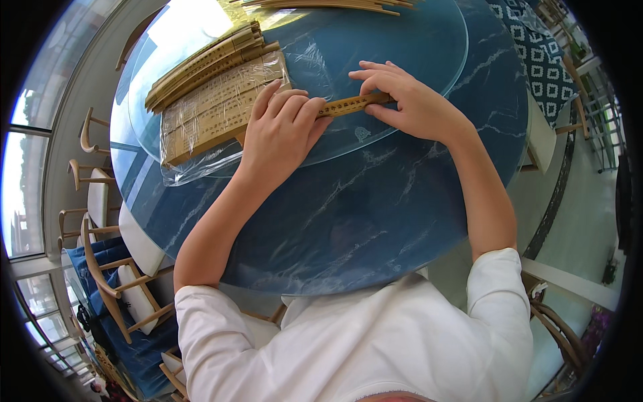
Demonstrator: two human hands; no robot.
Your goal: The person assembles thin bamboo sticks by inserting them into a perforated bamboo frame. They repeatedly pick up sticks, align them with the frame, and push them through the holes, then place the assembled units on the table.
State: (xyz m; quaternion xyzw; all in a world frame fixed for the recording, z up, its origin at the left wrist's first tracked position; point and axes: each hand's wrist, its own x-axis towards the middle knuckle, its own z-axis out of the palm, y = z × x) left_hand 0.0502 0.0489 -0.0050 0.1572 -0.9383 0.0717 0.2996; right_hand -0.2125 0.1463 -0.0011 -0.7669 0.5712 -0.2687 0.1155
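Observation:
A narrow bamboo strip (349, 105) with dark written characters is held level between my two hands, above the near edge of the glass turntable. My left hand (281, 124) closes on its left end, the fingers bent over it. At the other end my right hand (408, 100) pinches the strip between thumb and forefinger, its other fingers stretched away. Just left of my left hand lies a flat stack of bamboo strips (207, 120) in clear plastic wrap. Several loose bamboo strips (207, 63) are piled along the far side of that stack.
The round glass turntable (408, 40) rests on a blue marbled table (321, 228). More thin strips (335, 5) lie at its far edge. Wooden chairs (100, 194) stand at the left by the windows. A patterned cloth (536, 60) hangs at the far right.

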